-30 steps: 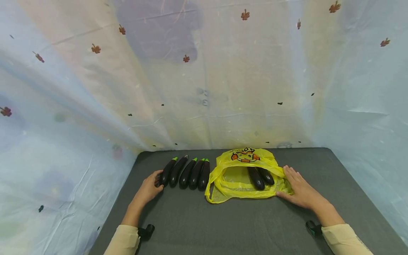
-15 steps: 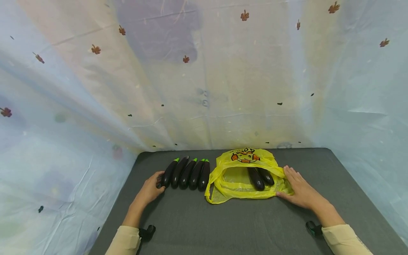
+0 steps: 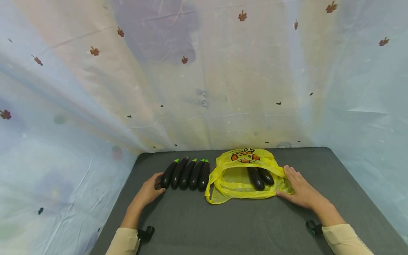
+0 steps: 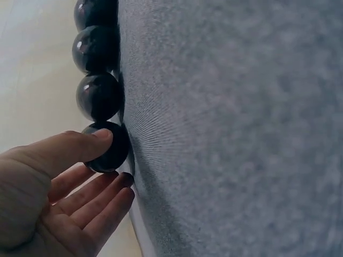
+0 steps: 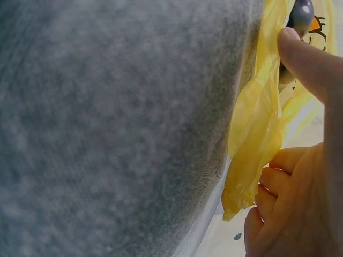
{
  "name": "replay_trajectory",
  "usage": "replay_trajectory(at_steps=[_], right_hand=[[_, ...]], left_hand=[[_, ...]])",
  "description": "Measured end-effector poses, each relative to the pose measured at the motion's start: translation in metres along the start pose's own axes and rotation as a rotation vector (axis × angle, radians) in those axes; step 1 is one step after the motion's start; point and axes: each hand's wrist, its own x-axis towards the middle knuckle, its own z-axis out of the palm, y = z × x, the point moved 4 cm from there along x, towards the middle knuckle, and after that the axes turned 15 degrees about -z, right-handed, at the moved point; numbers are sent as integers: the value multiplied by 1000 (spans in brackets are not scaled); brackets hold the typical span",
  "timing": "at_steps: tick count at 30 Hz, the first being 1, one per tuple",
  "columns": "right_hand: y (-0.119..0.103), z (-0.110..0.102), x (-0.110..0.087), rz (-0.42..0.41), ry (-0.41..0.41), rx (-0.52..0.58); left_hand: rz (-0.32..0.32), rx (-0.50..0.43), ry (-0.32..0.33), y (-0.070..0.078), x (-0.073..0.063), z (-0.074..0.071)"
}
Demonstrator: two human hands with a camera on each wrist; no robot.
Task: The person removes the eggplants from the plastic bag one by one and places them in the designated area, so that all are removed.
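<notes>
Several dark eggplants [image 3: 194, 175] with green stem ends lie side by side in a row. My left hand [image 3: 147, 189] is at the outer side of the leftmost eggplant [image 3: 167, 176]. In the left wrist view its thumb [image 4: 96, 140] rests on that eggplant's rounded end, and the other fingers stretch alongside, nearly straight. Right of the row lies a yellow plastic bag [image 3: 267, 156], its mouth facing me, with two eggplants [image 3: 256, 180] showing inside. Against the bag's right side rests my right hand [image 3: 301, 191], fingers extended, the thumb [image 5: 300, 51] touching the bag's edge.
A dark grey table [image 3: 242, 226] bears everything. Behind it and along the sides hang pale printed sheets [image 3: 236, 88]. Black straps with small devices [image 3: 146, 233] are on both wrists.
My left hand has shifted slightly right, and the leftmost eggplants have slid right with it, closing up the row. My right hand and the yellow bag have stayed in place.
</notes>
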Motion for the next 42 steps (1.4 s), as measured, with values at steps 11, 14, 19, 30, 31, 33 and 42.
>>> replay_trajectory(at_steps=[11, 14, 19, 30, 31, 33, 42], right_hand=[[1, 1, 0, -6, 4, -3], [1, 1, -1, -10, 5, -5], [1, 1, -2, -13, 7, -8], [2, 1, -2, -15, 11, -19], [2, 1, -2, -14, 10, -19], [2, 1, -2, -11, 6, -22], [0, 0, -2, -7, -7, -23]], left_hand=[[15, 70, 70, 9, -5, -6], [19, 95, 100, 15, -7, -8], [5, 99, 111, 24, -11, -10], [35, 80, 128, 47, -18, -8], [40, 74, 132, 51, -18, -8], [51, 71, 139, 57, -19, -6], [95, 53, 112, 86, -24, 7]])
